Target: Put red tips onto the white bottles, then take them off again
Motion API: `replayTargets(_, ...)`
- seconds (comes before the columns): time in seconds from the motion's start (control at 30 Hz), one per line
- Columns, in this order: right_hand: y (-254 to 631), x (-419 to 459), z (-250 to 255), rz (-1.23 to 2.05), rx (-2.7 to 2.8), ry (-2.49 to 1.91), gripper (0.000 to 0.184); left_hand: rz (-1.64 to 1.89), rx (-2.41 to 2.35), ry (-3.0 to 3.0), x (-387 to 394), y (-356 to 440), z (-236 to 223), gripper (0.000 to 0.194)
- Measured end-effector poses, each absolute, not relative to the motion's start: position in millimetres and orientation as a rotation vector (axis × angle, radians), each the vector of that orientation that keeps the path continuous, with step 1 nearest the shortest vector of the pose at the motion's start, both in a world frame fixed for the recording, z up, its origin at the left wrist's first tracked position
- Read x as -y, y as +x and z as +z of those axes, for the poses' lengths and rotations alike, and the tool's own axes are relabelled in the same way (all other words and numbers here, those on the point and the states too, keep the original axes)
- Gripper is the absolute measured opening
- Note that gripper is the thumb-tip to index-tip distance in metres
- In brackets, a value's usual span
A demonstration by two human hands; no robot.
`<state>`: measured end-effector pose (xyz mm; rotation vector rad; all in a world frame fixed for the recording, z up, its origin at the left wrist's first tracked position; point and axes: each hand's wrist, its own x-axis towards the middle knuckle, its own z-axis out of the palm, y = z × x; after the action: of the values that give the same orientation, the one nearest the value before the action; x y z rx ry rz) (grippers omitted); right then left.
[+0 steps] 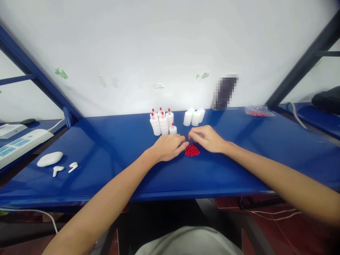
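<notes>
My left hand [170, 146] rests low over the blue table, back upward, its thumb apart from the bent fingers and touching or almost touching a tight cluster of small red caps [192, 151]. Just behind the cluster, my right hand [207, 139] has its fingers curled in a pinch shape; whether anything is between the fingertips is hidden. Beyond my left hand stand several white bottles with red tips [163, 124]. One short red-tipped bottle [173, 129] is partly covered by that hand. Several plain white bottles [194, 117] stand behind my right hand, with no red tips visible.
A clear plastic bag [259, 112] with red pieces lies at the back right. On the left are a white earbud case [50, 159], two earbuds [73, 166] and a power strip [25, 145]. Blue metal posts [45, 85] flank the table [106, 148]. A pixelated dark object [225, 92] leans against the wall.
</notes>
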<state>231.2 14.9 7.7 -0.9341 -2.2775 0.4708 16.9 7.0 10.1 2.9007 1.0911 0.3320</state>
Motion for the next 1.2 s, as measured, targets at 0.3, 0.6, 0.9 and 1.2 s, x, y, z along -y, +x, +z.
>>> replayTargets(0.3, 230.7, -15.8, 6.4, 0.486, 2.296, -0.975, 0.034, 0.306, -1.168, 2.901, -4.5, 23.5, 5.2, 0.043)
replayTargets(0.6, 231.2, -17.3, 6.6, 0.475, 2.312, -0.987, 0.036, 0.302, -1.134, 2.936, -6.5, 23.2, 4.5, 0.038)
replayTargets(0.9, 231.3, -17.0, 6.3, 0.482, 2.326, -0.966, 0.036, 0.306, -1.134, 2.898, -8.8, 22.2, 4.9, 0.036)
replayTargets(1.2, 231.1, -16.4, 6.8, 0.472, 2.35, -0.974, 0.038, 0.325, -1.067, 2.902, -14.1, 16.1, 5.5, 0.034)
